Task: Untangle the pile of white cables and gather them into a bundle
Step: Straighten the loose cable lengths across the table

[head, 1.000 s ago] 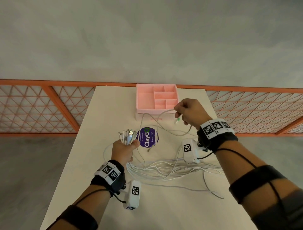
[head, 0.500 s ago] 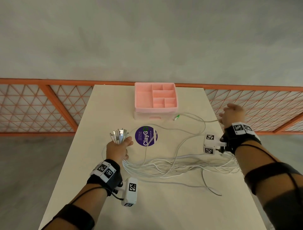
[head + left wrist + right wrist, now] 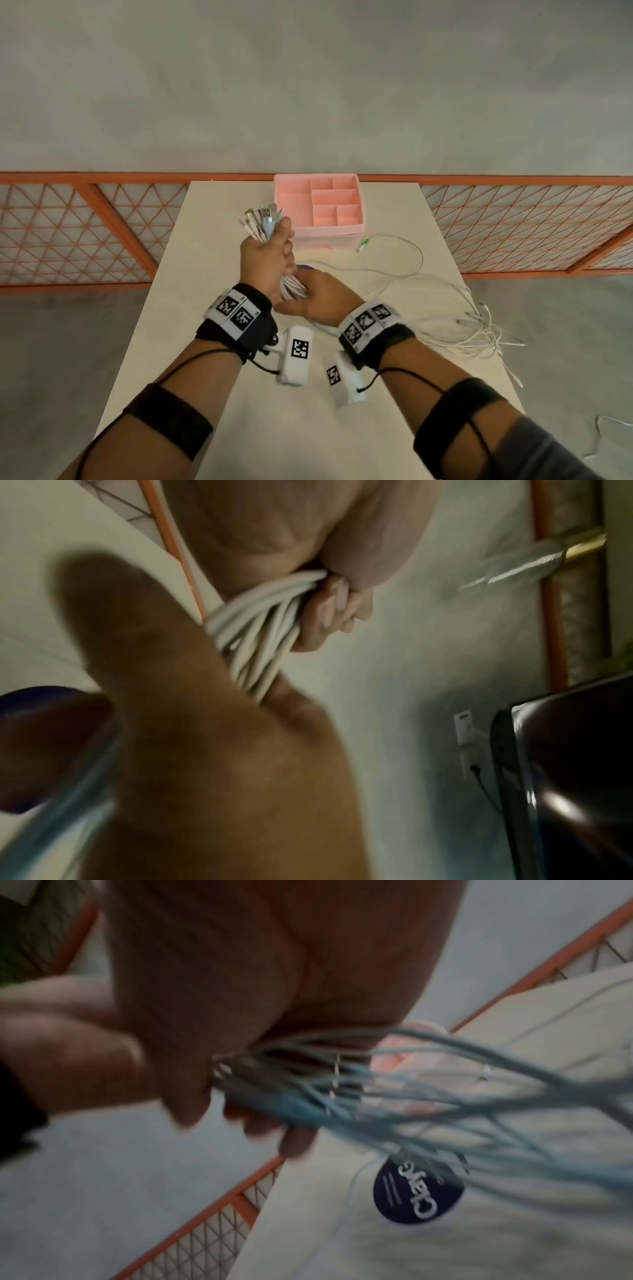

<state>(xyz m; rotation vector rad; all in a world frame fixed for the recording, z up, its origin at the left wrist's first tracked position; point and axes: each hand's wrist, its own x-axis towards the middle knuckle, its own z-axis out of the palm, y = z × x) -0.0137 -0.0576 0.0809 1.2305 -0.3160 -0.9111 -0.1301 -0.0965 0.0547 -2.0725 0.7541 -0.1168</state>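
My left hand is raised over the table and grips the white cables just below their plug ends, which fan upward. In the left wrist view its fingers curl round the cable strands. My right hand sits right under the left one, and its fingers wrap the same strands. The blurred right wrist view shows the cables streaming out of that hand. The loose tails trail across the table to the right. One cable with a green plug lies apart.
A pink compartment organizer stands at the far middle of the table, just beyond my left hand. A round purple sticker lies flat under the hands. An orange mesh railing runs behind the table. The cable tails reach the right table edge.
My left hand has lifted the plug ends up and away from me. My right hand left the single cable at the far right and came back to take the strands below the left hand.
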